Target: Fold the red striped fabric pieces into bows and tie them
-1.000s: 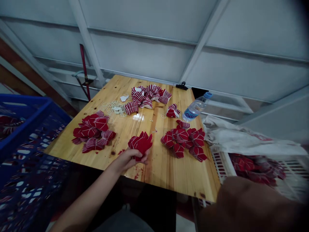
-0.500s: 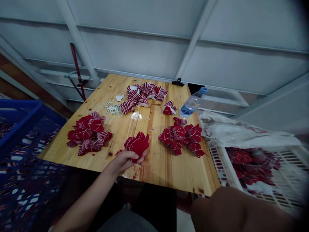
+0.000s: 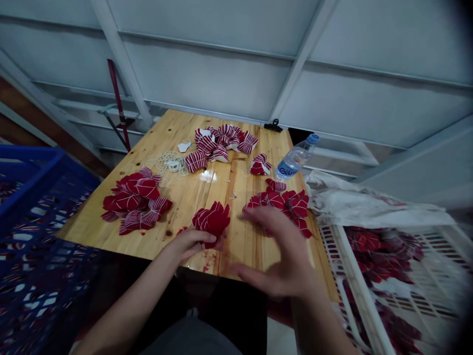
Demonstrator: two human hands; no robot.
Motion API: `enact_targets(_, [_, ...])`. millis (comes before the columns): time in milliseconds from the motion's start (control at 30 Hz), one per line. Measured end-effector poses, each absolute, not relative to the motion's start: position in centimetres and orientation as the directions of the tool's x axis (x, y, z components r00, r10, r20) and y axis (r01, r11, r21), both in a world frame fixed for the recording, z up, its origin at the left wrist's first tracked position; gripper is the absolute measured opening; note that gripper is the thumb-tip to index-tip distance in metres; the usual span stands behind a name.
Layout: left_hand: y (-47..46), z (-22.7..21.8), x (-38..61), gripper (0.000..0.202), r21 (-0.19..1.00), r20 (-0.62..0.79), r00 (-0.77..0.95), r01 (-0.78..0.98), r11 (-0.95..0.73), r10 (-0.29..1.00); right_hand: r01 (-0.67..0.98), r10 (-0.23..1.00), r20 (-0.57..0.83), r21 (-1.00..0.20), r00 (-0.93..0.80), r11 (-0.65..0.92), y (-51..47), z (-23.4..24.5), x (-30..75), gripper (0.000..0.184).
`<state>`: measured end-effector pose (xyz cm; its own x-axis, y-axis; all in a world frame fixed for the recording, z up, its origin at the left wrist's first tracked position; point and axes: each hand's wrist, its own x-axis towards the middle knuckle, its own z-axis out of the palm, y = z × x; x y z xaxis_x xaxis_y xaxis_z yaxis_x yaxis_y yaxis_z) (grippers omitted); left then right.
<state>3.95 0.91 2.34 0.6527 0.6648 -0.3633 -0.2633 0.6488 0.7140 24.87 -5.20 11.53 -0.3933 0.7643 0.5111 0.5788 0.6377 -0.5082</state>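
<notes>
My left hand (image 3: 199, 240) grips a stack of red fabric pieces (image 3: 212, 219) with thin white stripes, just above the front edge of the wooden table (image 3: 236, 246). To its right, my right hand (image 3: 281, 251) is spread, thumb apart from the fingers, holding nothing; motion blurs it somewhat. It partly covers a pile of tied red fabric bundles (image 3: 295, 204). Left of my left hand lies another heap of red striped bundles (image 3: 135, 197). Farther back are more red-and-white striped bundles (image 3: 221, 140), beside a tangle of pale rubber bands (image 3: 172, 162).
A water bottle (image 3: 295, 158) stands at the table's right edge, near a black binder clip (image 3: 273, 125). A blue crate (image 3: 33, 172) with striped pieces is at left. At right, a white crate (image 3: 347, 261) holds red bundles, with a white sack (image 3: 354, 199) behind.
My right hand has come in from the lower right, over the table, with fingers spread. My left hand keeps its grip on the red fabric stack, nearly unmoved.
</notes>
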Motion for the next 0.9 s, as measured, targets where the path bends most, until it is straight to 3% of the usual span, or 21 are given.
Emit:
enact_targets(133, [0.7,2.6,3.9,0.042,0.783,-0.368,0.648,-0.171,0.598,0.667,0.605,0.737,0.369,-0.421,-0.567,0.676,-1.9,8.2,22.8,0.094])
enact_targets(267, [0.7,2.5,3.7,0.056,0.726,-0.315,0.718,-0.239,0.645,0.621,0.578,0.745,0.372,-0.473,-0.553,0.665,-1.6,7.0,22.0,0.075])
enact_targets(467, [1.2,2.1,3.8,0.052,0.715,-0.4,0.66,-0.209,0.667,0.636,0.624,0.784,0.267,-0.487,-0.56,0.611,-1.1,6.9,21.8,0.081])
enact_targets(600, [1.4,1.9,4.0,0.055,0.705,-0.35,0.735,-0.201,0.68,0.581,0.585,0.762,0.344,-0.492,-0.549,0.644,-0.4,6.4,21.7,0.071])
enact_targets(767, [1.3,1.7,4.3,0.055,0.744,-0.317,0.662,-0.271,0.611,0.68,0.593,0.77,0.327,-0.497,-0.549,0.634,-0.4,6.1,21.6,0.077])
enact_targets(900, [1.4,1.5,3.9,0.068,0.71,-0.253,0.764,-0.27,0.65,0.594,0.57,0.748,0.389,-0.486,-0.538,0.662,-0.7,6.0,21.6,0.057])
